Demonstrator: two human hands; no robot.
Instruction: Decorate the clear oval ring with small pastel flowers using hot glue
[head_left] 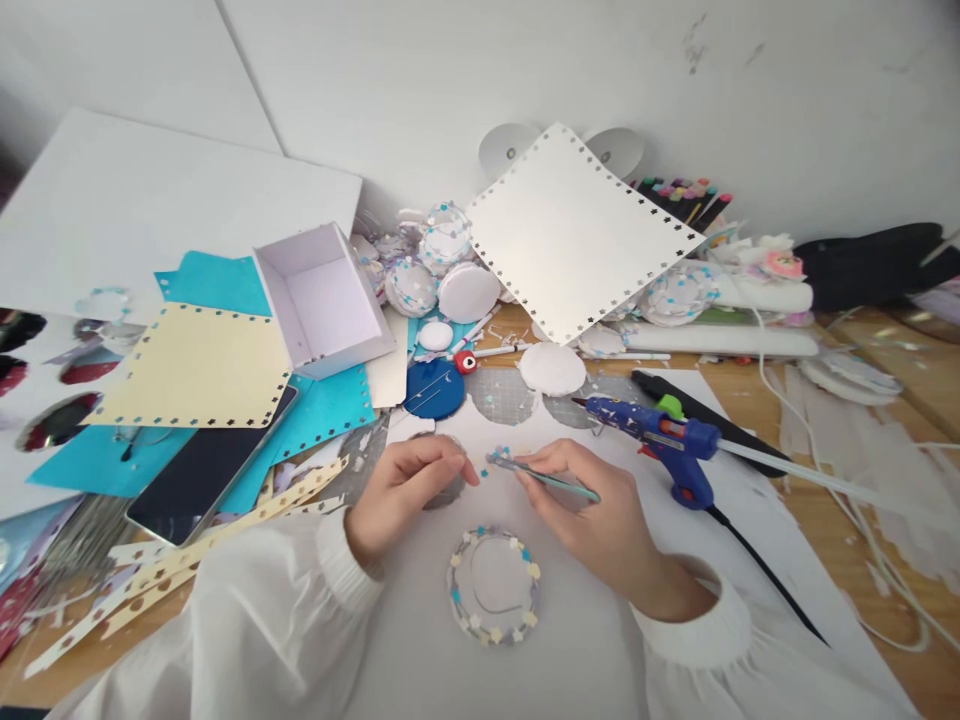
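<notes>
The six o'clock ring (454, 577) has many stars (534, 571), loose blue stars (484, 473) aren't on yet, right hand (596, 505) pinches tweezers (556, 482), can't tell if curled left hand (405, 490) holds anything.

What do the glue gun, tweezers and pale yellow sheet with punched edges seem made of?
Glue gun: probably plastic, moulded, slight sheen. Tweezers: likely metal, going by thin arms; teal finish. Yellow sheet: matte paper or card, from its flat surface and punched holes.
</notes>
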